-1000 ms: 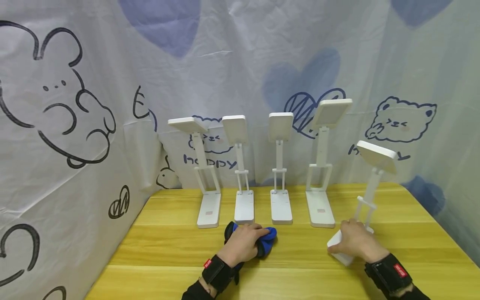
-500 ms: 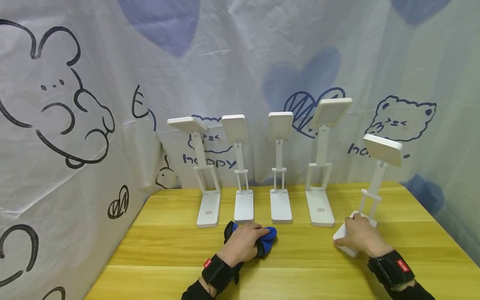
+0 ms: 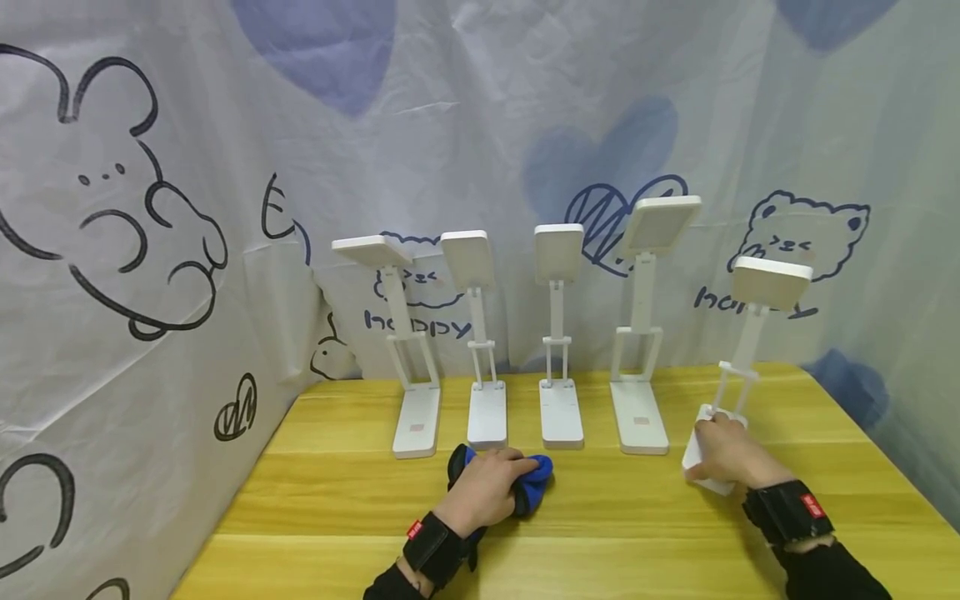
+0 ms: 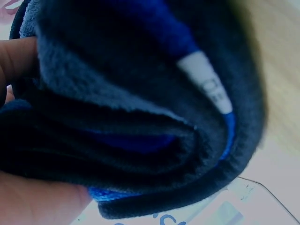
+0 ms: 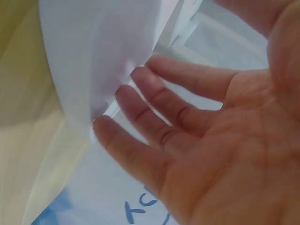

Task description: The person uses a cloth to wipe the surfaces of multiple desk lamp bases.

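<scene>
My left hand (image 3: 483,487) grips a folded blue-and-black cloth (image 3: 537,483) at the middle of the table. In the left wrist view, the fleecy cloth (image 4: 140,93) lies in layers between thumb and fingers, with a white label on one fold. At the right, my right hand (image 3: 731,454) holds the base of a white folding desk lamp (image 3: 772,283), thumb at its left side, standing with its head raised. Close up in the right wrist view, my fingertips (image 5: 124,91) bear on the edge of the white base (image 5: 93,51).
Several more white desk lamps stand in a row along the back, the nearest to my right hand being a taller lamp (image 3: 641,417). The wooden table (image 3: 337,517) meets a printed cloth backdrop (image 3: 495,150) behind and at both sides.
My right hand has pushed the lamp away towards the back and turned it, so its head now faces more to the front. The left hand with the cloth has stayed put.
</scene>
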A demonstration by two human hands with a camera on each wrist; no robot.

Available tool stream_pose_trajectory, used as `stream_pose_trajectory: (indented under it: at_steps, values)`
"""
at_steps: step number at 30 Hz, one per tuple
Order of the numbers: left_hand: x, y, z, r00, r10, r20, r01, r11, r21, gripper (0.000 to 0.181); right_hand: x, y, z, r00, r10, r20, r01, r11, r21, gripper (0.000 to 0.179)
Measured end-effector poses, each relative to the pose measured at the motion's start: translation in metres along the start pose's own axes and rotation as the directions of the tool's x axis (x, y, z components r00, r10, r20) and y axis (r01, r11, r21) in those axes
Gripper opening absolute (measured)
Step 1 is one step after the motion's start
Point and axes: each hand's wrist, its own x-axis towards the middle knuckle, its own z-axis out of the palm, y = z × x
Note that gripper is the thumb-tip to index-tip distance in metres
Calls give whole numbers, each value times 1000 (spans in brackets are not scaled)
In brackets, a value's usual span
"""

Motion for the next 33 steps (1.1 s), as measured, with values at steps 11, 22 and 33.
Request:
stream_pose_trajectory:
  at_steps: [11, 22, 33]
  values:
    - [1, 0, 2, 1000, 1, -14, -1, 1000, 29, 45, 16, 16, -5, 997, -26, 68, 22, 997, 71, 72]
    - [2, 0, 4, 1000, -19, 13, 18, 999, 40, 50, 34, 37, 9, 998, -43, -35, 48, 989, 143, 72]
    - [2, 1, 2, 1000, -7, 9, 7, 999, 36, 50, 50, 52, 11, 997, -65, -40, 72, 972, 221, 70]
